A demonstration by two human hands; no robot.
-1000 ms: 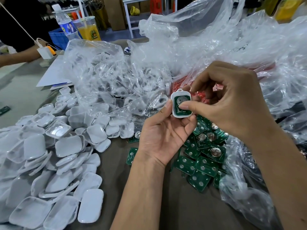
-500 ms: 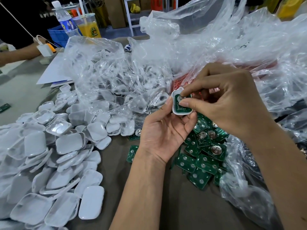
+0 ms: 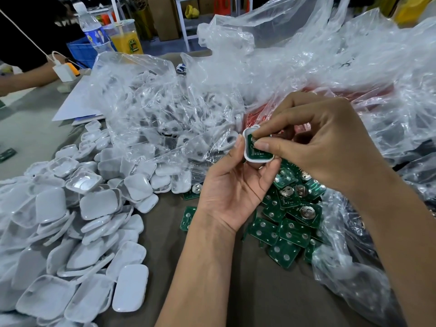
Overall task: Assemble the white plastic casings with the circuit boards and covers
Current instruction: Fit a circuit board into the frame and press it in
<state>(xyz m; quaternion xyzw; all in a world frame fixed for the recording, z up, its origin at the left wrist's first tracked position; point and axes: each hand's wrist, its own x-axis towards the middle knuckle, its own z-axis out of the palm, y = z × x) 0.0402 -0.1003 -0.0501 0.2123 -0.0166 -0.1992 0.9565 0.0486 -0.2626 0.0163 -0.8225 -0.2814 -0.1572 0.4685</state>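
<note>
Cluttered grey-brown worktable (image 3: 259, 291), white cover pile at left edge, loose green boards mid-right. Left hand (image 3: 232, 194) pinches small white plastic casing (image 3: 247, 156) above the centre; right hand (image 3: 313, 142), thumb and forefinger together, presses green square circuit board (image 3: 258, 154) into it. Board-seating step, likely; next needs a white rounded cover (image 3: 129, 289) snapped on.

hands (image 3: 238, 185) grip casing (image 3: 247, 156) | circuit board (image 3: 258, 153) inside (green) | covers (image 3: 70, 232) left

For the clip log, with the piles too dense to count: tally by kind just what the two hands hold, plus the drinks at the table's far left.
white casing: 1
green circuit board: 1
water bottle: 1
cup of orange drink: 1
Total: 4
</note>
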